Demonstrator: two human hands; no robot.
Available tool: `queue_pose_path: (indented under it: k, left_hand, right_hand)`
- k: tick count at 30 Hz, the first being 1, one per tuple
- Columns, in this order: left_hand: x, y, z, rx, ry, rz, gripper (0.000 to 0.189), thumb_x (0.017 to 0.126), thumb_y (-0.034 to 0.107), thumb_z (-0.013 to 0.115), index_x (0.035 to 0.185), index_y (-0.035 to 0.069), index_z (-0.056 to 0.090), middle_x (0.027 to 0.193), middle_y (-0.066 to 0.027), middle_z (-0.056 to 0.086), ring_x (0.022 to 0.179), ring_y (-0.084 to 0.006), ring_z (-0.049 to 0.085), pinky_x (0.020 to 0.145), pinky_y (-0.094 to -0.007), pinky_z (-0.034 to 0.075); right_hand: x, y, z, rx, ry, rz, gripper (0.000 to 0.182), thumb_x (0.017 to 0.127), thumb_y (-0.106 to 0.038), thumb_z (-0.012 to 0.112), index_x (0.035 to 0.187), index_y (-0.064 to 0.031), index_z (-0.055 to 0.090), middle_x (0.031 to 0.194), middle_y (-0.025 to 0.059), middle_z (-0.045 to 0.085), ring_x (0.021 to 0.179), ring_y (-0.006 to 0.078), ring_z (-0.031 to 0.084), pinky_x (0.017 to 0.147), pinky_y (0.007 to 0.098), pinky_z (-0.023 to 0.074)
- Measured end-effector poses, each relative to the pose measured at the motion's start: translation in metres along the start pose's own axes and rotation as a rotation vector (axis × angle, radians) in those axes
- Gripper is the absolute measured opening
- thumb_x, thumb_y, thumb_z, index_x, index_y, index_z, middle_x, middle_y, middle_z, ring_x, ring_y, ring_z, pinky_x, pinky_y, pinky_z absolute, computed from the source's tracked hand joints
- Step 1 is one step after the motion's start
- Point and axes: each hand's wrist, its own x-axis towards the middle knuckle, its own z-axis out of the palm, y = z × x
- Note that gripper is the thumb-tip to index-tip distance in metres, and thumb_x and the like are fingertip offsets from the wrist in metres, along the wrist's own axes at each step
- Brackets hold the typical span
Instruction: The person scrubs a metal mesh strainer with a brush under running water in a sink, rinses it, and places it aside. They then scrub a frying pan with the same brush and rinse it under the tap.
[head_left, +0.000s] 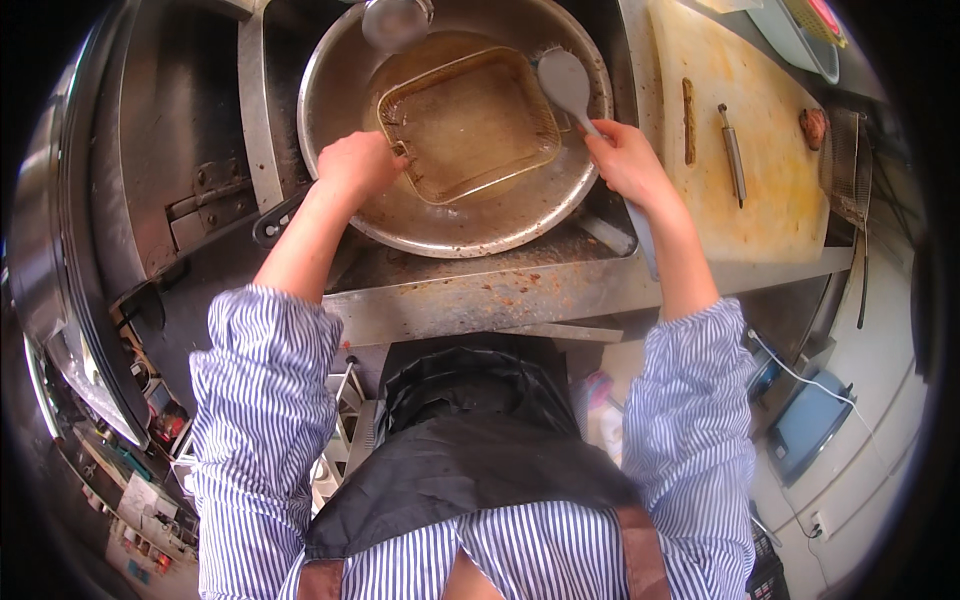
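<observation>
A wire fryer basket (469, 124) lies in brownish liquid inside a large round metal basin (472, 246). My left hand (361, 166) is closed on the basket's left edge, by a small metal bracket. My right hand (626, 161) grips the handle of a grey long-handled scrub brush (565, 81). The brush head is over the basket's upper right corner, with its bristles mostly hidden beneath. Part of the handle extends below my right hand, beside the forearm.
A metal faucet end (397, 22) hangs over the basin's back rim. To the right, a stained cutting board (765, 180) holds a metal-handled tool (733, 161). A mesh strainer (846, 169) is beside the board. The steel counter edge (480, 300) bears brown crumbs.
</observation>
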Motion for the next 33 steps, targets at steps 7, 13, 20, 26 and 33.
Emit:
queue_pose_path:
  k: [7, 13, 20, 26, 33]
  left_hand:
    - [0.036, -0.037, 0.035, -0.883, -0.595, -0.096, 0.019, 0.083, 0.011, 0.058, 0.069, 0.006, 0.046, 0.054, -0.0058, 0.050, 0.040, -0.0160, 0.047, 0.036, -0.0323, 0.040]
    - [0.018, -0.031, 0.051, -0.839, -0.152, -0.009, 0.020, 0.087, 0.014, 0.052, 0.071, 0.004, 0.045, 0.051, -0.0038, 0.044, 0.036, -0.0146, 0.042, 0.035, -0.0335, 0.036]
    - [0.011, -0.007, 0.057, -0.449, 0.141, -0.076, 0.022, 0.079, 0.004, 0.045, 0.096, -0.004, 0.055, 0.097, -0.0275, 0.059, 0.094, -0.0396, 0.057, 0.080, -0.0450, 0.046]
    - [0.017, -0.010, 0.059, -0.346, 0.099, 0.006, 0.020, 0.077, 0.004, 0.047, 0.088, -0.003, 0.061, 0.093, -0.0259, 0.061, 0.091, -0.0391, 0.059, 0.080, -0.0438, 0.047]
    - [0.026, 0.009, 0.068, -0.425, 0.170, -0.024, 0.022, 0.078, 0.006, 0.045, 0.090, -0.002, 0.063, 0.093, -0.0233, 0.062, 0.087, -0.0376, 0.061, 0.078, -0.0428, 0.049]
  right_hand:
    - [-0.011, -0.012, 0.001, -0.224, -0.009, -0.098, 0.040, 0.080, -0.017, 0.050, 0.113, 0.0045, 0.053, 0.098, 0.0232, 0.061, 0.095, 0.0324, 0.058, 0.085, 0.0358, 0.0427]
    - [-0.011, -0.031, 0.008, -0.363, -0.198, -0.253, 0.039, 0.080, -0.016, 0.051, 0.115, 0.0025, 0.051, 0.103, 0.0248, 0.059, 0.099, 0.0347, 0.056, 0.086, 0.0373, 0.0424]
    - [0.055, -0.050, 0.078, -0.671, 0.021, 0.031, 0.026, 0.082, -0.008, 0.042, 0.093, 0.0019, 0.064, 0.093, 0.0210, 0.063, 0.091, 0.0337, 0.061, 0.078, 0.0404, 0.0494]
    - [0.032, -0.036, 0.153, -0.657, 0.042, 0.017, 0.024, 0.082, -0.010, 0.045, 0.088, 0.0012, 0.066, 0.092, 0.0206, 0.064, 0.087, 0.0335, 0.063, 0.075, 0.0408, 0.0513]
    - [0.054, -0.019, 0.110, -0.623, 0.128, 0.115, 0.026, 0.083, -0.010, 0.042, 0.090, 0.0015, 0.064, 0.091, 0.0204, 0.064, 0.090, 0.0327, 0.062, 0.074, 0.0414, 0.0506]
